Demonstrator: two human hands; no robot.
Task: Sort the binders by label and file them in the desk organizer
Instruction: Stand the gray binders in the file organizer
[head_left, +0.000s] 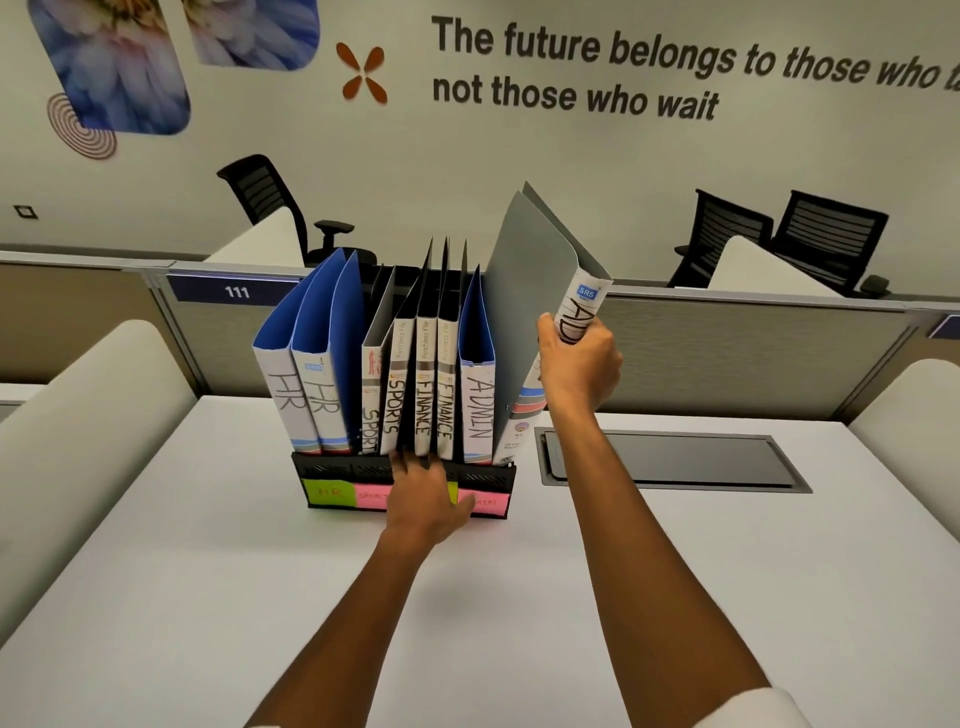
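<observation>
A black desk organizer (332, 467) stands on the white desk, its front carrying green and pink sticky labels. Upright in it are two blue HR binders (306, 400), two SPORTS binders (387, 405), two FINANCE binders (434, 410) and a blue ADMIN binder (478, 410). My right hand (576, 364) grips the spine of a grey ADMIN binder (530, 312), which leans to the right with its lower end in the organizer's rightmost slot. My left hand (426, 499) rests against the organizer's front, fingers spread up at the base of the binders and covering part of the labels.
A grey recessed cable hatch (670, 460) lies in the white desk (519, 597) right of the organizer. Low partition walls (727, 353) run behind the desk, with rounded white dividers at both sides. Black office chairs (280, 202) stand beyond the partition.
</observation>
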